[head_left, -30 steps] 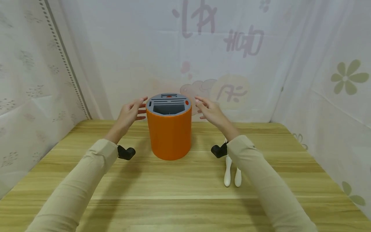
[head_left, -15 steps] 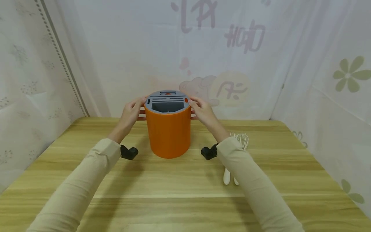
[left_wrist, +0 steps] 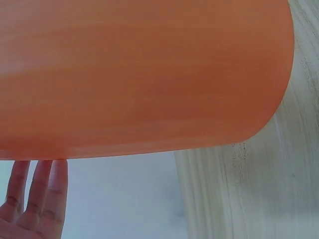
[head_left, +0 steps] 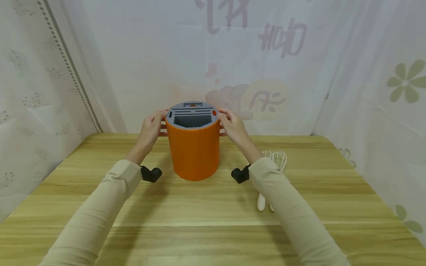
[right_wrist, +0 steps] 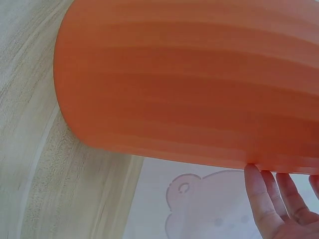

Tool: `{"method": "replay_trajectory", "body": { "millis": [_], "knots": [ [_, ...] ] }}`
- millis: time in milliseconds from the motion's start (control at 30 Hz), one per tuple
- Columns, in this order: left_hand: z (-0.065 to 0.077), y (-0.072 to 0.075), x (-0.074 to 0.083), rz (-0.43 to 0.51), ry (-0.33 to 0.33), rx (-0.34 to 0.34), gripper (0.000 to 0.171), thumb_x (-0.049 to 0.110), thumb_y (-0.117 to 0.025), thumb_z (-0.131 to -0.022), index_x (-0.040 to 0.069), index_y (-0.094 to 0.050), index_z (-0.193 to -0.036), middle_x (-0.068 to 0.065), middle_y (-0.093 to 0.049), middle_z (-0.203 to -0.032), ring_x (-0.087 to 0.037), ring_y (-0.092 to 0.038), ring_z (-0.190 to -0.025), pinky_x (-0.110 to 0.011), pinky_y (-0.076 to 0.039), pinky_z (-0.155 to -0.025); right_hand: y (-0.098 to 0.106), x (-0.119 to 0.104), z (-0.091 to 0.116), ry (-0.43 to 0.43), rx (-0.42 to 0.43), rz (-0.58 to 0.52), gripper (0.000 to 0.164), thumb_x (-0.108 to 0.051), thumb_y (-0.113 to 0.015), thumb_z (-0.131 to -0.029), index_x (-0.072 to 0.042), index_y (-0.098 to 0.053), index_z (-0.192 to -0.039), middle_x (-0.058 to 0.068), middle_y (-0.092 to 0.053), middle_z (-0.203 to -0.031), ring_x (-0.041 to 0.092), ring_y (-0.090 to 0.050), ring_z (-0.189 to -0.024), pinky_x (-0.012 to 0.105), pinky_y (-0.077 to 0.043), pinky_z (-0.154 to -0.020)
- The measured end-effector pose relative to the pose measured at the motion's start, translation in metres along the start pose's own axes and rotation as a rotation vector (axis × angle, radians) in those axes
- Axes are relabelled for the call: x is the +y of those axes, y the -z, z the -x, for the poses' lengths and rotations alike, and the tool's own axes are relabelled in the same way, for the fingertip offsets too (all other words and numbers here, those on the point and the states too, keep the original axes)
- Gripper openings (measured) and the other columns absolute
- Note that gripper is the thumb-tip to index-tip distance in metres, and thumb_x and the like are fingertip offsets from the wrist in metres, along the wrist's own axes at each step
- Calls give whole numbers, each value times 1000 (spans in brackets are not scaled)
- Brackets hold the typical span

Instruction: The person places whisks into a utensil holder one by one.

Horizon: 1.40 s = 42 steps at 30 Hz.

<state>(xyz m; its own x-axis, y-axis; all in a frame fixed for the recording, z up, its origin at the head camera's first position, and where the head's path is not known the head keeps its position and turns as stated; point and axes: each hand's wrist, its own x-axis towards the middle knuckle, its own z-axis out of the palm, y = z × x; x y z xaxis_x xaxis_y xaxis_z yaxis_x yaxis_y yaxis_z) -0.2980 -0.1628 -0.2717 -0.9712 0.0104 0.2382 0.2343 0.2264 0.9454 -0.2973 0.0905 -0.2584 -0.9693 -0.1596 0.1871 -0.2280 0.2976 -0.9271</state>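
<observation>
An orange round knife block (head_left: 194,155) stands upright on the wooden table in the head view. Its grey top has narrow slots, a wide rectangular opening and small holes at the edges. My left hand (head_left: 151,127) grips its upper left side, thumb at the rim and the other fingers reaching behind. On the opposite side my right hand (head_left: 234,129) holds it the same way. The orange wall (left_wrist: 149,74) fills much of the left wrist view, with left fingers (left_wrist: 52,199) against its far edge. Right fingers (right_wrist: 260,199) meet the wall in the right wrist view.
To the right of the block lie white utensils, partly hidden by the right sleeve (head_left: 286,199): a wire whisk head (head_left: 280,159) and white handles (head_left: 261,202) show. The wooden table (head_left: 186,236) ends at a printed cloth backdrop (head_left: 143,66).
Both hands were apart from the knife block a second ago, with fingers spread beside it. They have closed in onto its sides. The right forearm moved left, uncovering the whisk head.
</observation>
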Motion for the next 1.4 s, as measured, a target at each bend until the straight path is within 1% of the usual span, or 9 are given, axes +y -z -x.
{"method": "replay_trajectory", "body": {
  "millis": [67,267,433,667,733,900,1133,1267,1400],
  "knots": [
    [0,-2,0,-3,-5,-2,50,40,-35,-98,10,-46,-137,7,-53,-99,-7,-59,-79,-18,-53,-65,2,0,1,0,-2,0,43,-31,-40,-98,-17,-42,-138,11,-54,-122,25,-58,-93,40,-55,-79],
    [1,-5,3,10,-24,-16,48,39,-35,-98,12,-48,-136,5,-54,-98,-7,-60,-76,-21,-54,-66,6,3,1,8,1,-22,42,-31,-40,-98,-16,-42,-138,12,-53,-125,30,-58,-97,48,-52,-85],
    [4,-7,4,-2,-32,-39,47,38,-33,-98,12,-48,-134,2,-53,-99,-12,-61,-79,-22,-54,-66,10,4,5,1,-3,0,41,-32,-39,-99,-17,-42,-137,11,-53,-125,29,-57,-95,44,-53,-83],
    [8,-12,6,-7,-38,-67,45,37,-33,-98,11,-48,-132,0,-51,-102,-15,-62,-82,-24,-55,-67,15,4,12,9,-5,-21,42,-29,-40,-99,-14,-41,-137,14,-51,-124,28,-57,-93,49,-51,-86],
    [9,-13,6,-8,-40,-74,45,37,-33,-98,11,-48,-132,0,-51,-103,-16,-61,-82,-25,-55,-68,17,5,13,16,-2,-13,42,-29,-39,-99,-12,-41,-137,14,-51,-124,28,-57,-93,47,-52,-85],
    [13,-16,8,-15,-41,-94,43,36,-32,-98,11,-47,-131,-3,-52,-107,-17,-61,-83,-28,-55,-69,20,8,18,41,-6,-5,40,-27,-38,-99,-11,-40,-136,14,-50,-125,31,-56,-97,39,-54,-80],
    [21,-18,9,-22,-29,-118,44,37,-32,-98,12,-46,-131,-7,-51,-113,-18,-59,-87,-29,-55,-70,24,9,26,57,-1,-6,38,-25,-39,-99,-7,-41,-132,16,-51,-123,32,-55,-100,43,-53,-82],
    [24,-20,11,-15,-32,-126,44,38,-33,-98,14,-46,-132,-7,-50,-117,-23,-59,-90,-28,-54,-71,26,9,30,70,6,-16,37,-25,-40,-99,-6,-41,-131,16,-52,-122,30,-55,-99,47,-52,-84],
    [27,-21,12,-16,-25,-140,43,38,-33,-98,15,-46,-132,-6,-50,-118,-24,-58,-90,-28,-54,-72,28,11,33,76,10,-26,35,-23,-40,-99,-6,-42,-129,16,-53,-119,25,-55,-97,45,-53,-82]
  ]
}}
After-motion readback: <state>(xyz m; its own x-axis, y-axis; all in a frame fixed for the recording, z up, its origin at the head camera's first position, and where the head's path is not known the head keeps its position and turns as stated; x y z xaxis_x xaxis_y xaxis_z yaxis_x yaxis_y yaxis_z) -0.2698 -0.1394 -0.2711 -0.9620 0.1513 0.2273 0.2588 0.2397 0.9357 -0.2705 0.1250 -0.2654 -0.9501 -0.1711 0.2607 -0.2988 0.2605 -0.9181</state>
